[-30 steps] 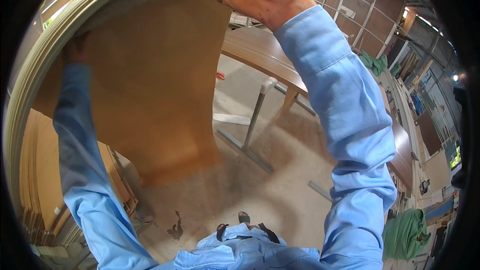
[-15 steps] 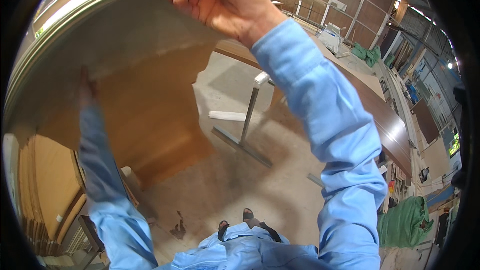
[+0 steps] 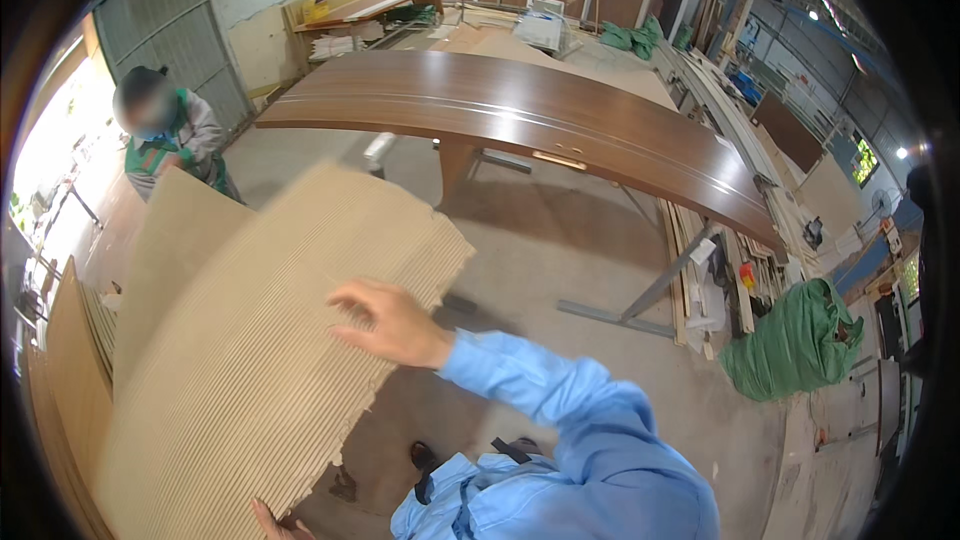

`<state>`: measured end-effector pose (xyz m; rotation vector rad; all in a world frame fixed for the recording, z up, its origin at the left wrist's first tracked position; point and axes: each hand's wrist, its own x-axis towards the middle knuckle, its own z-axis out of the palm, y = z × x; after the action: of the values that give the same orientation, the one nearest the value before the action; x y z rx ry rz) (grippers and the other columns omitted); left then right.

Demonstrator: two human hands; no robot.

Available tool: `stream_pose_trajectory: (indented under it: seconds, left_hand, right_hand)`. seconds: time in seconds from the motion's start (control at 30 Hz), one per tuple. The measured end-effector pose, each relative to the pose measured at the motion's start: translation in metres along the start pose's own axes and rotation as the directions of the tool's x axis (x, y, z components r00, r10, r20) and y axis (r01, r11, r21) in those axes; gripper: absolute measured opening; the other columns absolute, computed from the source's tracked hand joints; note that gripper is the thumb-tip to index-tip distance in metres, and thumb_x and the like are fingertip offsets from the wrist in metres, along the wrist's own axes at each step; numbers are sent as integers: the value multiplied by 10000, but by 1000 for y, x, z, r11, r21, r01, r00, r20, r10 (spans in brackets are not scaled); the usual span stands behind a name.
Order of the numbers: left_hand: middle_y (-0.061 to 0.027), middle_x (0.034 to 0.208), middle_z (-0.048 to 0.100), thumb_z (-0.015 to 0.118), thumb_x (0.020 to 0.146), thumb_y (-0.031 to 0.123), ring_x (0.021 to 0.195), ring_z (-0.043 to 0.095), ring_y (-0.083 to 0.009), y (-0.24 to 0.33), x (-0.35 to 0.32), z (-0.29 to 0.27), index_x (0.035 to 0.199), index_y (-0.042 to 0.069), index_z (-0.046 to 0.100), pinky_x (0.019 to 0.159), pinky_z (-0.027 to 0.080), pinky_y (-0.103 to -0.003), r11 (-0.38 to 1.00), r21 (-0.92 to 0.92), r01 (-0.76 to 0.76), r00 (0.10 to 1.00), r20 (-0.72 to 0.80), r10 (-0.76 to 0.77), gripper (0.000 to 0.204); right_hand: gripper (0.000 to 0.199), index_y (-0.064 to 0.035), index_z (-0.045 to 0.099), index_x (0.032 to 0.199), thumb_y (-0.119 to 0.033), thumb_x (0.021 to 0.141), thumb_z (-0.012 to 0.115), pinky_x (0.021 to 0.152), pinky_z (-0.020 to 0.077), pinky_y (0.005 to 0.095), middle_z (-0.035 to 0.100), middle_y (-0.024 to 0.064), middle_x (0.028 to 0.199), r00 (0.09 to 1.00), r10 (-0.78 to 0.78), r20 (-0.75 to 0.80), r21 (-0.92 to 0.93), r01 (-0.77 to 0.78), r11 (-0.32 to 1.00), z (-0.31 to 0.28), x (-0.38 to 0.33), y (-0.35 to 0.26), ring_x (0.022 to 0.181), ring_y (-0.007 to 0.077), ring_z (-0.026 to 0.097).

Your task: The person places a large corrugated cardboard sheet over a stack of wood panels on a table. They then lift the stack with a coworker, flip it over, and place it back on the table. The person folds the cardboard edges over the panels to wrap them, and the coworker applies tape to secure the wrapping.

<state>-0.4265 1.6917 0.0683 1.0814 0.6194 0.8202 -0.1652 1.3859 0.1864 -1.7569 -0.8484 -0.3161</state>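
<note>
A large tan sheet of corrugated cardboard [image 3: 240,340], ribbed side up with a ragged right edge, slants across the left half of the view. My right hand [image 3: 385,322] is over its ribbed face near the ragged edge, thumb and fingers curved apart and holding nothing. Whether it touches the ribs I cannot tell. At the bottom of the view my left hand [image 3: 282,525] grips the sheet's near edge, a digit on the ribbed face; most of this hand is cut off. Behind the cardboard a smooth tan sheet [image 3: 180,230] stands up, partly hidden.
Across the far side a long glossy brown door panel [image 3: 480,90] lies on metal stands [image 3: 660,285]. A co-worker [image 3: 170,140] in grey and green stands at the far left. A green sack [image 3: 795,340] sits to the right, beside stacked boards [image 3: 690,270]. Tan panels [image 3: 75,340] lean at the left.
The sheet has come down from overhead to the lower left, its ribbed face now showing. My right hand has left its upper edge. The brown panel and the co-worker have come into view.
</note>
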Motion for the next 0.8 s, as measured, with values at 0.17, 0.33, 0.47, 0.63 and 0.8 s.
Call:
stream_pose_trajectory:
  seconds: [0.17, 0.33, 0.47, 0.63, 0.8]
  left_hand:
    - [25, 868, 567, 535, 923, 298, 694, 501, -33, -13, -99, 21, 1081, 113, 585, 490, 400, -126, 934, 101, 344, 932, -161, -326, 249]
    - [-72, 1063, 638, 586, 904, 336, 855, 622, -147, -38, -226, 64, 1148, 28, 560, 656, 507, -270, 973, 83, 217, 976, 16, -219, 393]
    - [-62, 1029, 644, 544, 929, 323, 785, 622, -127, -47, -350, 89, 1176, 57, 542, 553, 503, -267, 978, 23, 209, 974, 85, -211, 364]
    - [-72, 1019, 636, 509, 947, 328, 737, 623, -131, -64, -460, 111, 1209, 50, 509, 529, 493, -261, 973, -26, 227, 958, 183, -219, 382]
    - [-67, 1002, 628, 521, 942, 347, 692, 610, -142, -95, -558, 106, 1197, 46, 500, 534, 465, -240, 941, -66, 333, 929, 191, -315, 395]
  right_hand:
    - [560, -28, 432, 1289, -277, 848, 671, 872, 475, 410, 522, 131, 1224, 670, 576, -468, 187, -562, 806, -101, -179, 73, 1110, 257, 513]
    - [726, -44, 284, 1393, -419, 868, 617, 961, 417, 510, 441, 118, 1326, 605, 709, 363, 879, -476, -44, -147, -280, 60, 1233, 277, 422]
    - [777, -51, 255, 1407, -526, 871, 557, 955, 426, 507, 401, 125, 1375, 857, 220, 465, 872, -487, 54, -199, -316, 6, 1247, 263, 419]
    - [657, -39, 365, 1344, -515, 911, 499, 857, 500, 459, 497, 117, 1283, 798, 412, 439, 813, -549, 197, -280, -347, -51, 1148, 241, 514]
    - [617, -8, 429, 1313, -489, 931, 477, 787, 527, 390, 558, 120, 1229, 589, 689, 423, 677, -710, 192, -329, -371, -67, 1056, 185, 575]
